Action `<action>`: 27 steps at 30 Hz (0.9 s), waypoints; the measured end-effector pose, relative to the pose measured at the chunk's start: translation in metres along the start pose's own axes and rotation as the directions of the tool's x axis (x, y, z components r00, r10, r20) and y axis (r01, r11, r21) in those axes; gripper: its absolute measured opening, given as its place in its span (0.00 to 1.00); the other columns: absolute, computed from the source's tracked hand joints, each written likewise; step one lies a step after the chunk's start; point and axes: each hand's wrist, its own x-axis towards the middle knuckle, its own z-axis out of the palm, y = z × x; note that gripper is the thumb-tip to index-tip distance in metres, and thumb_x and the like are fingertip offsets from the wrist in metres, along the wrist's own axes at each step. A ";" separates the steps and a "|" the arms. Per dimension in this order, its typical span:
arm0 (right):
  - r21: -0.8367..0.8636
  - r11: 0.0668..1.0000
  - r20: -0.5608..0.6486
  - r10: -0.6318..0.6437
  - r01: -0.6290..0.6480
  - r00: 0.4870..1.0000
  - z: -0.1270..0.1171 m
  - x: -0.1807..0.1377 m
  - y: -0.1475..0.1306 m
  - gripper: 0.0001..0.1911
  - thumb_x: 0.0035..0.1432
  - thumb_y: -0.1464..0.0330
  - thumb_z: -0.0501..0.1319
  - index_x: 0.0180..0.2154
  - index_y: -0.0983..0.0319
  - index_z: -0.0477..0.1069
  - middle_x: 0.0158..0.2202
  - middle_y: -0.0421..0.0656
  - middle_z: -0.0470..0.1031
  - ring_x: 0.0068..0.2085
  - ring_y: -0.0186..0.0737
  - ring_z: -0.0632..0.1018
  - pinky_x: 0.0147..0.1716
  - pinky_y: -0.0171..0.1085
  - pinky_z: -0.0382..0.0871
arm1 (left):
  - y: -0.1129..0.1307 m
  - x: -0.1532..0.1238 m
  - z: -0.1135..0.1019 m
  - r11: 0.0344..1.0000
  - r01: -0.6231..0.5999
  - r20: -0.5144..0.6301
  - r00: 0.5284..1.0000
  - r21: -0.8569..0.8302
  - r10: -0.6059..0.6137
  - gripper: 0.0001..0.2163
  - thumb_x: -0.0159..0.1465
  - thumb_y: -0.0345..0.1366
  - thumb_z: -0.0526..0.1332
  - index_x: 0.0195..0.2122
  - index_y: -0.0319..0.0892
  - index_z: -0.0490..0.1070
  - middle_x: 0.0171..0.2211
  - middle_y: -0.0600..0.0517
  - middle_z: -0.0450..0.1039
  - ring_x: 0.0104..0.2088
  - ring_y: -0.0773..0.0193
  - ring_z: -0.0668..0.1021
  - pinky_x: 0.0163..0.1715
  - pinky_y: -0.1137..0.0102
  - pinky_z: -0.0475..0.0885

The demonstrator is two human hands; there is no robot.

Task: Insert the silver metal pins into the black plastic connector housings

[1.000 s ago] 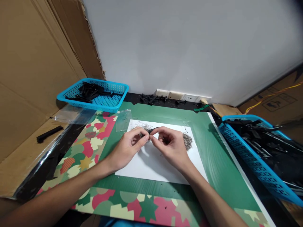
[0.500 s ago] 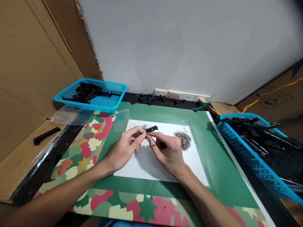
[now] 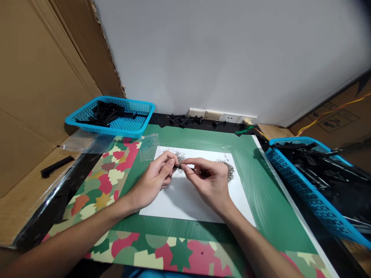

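Both of my hands meet over a white paper sheet (image 3: 185, 200) on a green mat (image 3: 261, 193). My left hand (image 3: 155, 179) pinches one end of a small black plastic part (image 3: 182, 166) between thumb and fingers. My right hand (image 3: 207, 181) is closed in a pinch at the same part, thumb and forefinger touching it. Whether it also holds one of the tiny metal pieces I cannot make out. Small heaps of tiny metal pieces lie on the paper: one (image 3: 180, 156) just beyond my fingers, another metal-piece heap (image 3: 228, 168) to the right of my right hand.
A blue basket (image 3: 87, 121) with black parts stands at the back left. A larger blue basket (image 3: 315, 204) full of black parts is at the right. Loose black parts (image 3: 185, 120) lie by the wall sockets. Cardboard (image 3: 43, 77) walls the left; a black piece (image 3: 56, 165) lies there.
The black part, which stuck out beyond my fingers, is now mostly hidden between both pinches. My right hand rose and its fingers closed on the part. The left hand barely moved.
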 end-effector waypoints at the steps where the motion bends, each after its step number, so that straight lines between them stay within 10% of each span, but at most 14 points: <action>1: 0.015 1.000 0.012 0.027 -0.027 1.000 0.000 0.001 -0.001 0.05 0.64 0.68 0.69 0.37 0.61 0.85 0.19 0.35 0.67 0.21 0.29 0.60 0.21 0.33 0.54 | 0.000 0.000 0.000 1.000 0.003 -0.006 1.000 -0.009 -0.003 0.16 0.75 0.54 0.58 0.46 0.46 0.65 0.28 0.60 0.53 0.22 0.74 0.54 0.19 0.81 0.48; 11: 0.189 0.959 0.192 0.177 -0.214 0.965 -0.003 0.006 -0.003 0.08 0.61 0.62 0.72 0.36 0.60 0.87 0.20 0.36 0.64 0.23 0.31 0.59 0.22 0.34 0.52 | 0.000 -0.002 0.001 0.992 0.066 -0.052 0.996 -0.110 -0.072 0.20 0.74 0.58 0.57 0.42 0.44 0.67 0.24 0.60 0.54 0.20 0.73 0.55 0.18 0.80 0.51; 27: 0.219 0.953 0.075 0.199 -0.211 0.977 -0.005 0.006 -0.008 0.09 0.60 0.61 0.73 0.33 0.60 0.85 0.20 0.36 0.64 0.23 0.31 0.59 0.21 0.35 0.51 | 0.003 -0.002 0.000 0.991 0.104 0.019 0.995 -0.080 -0.103 0.18 0.70 0.54 0.65 0.39 0.43 0.73 0.22 0.61 0.57 0.18 0.76 0.53 0.17 0.78 0.46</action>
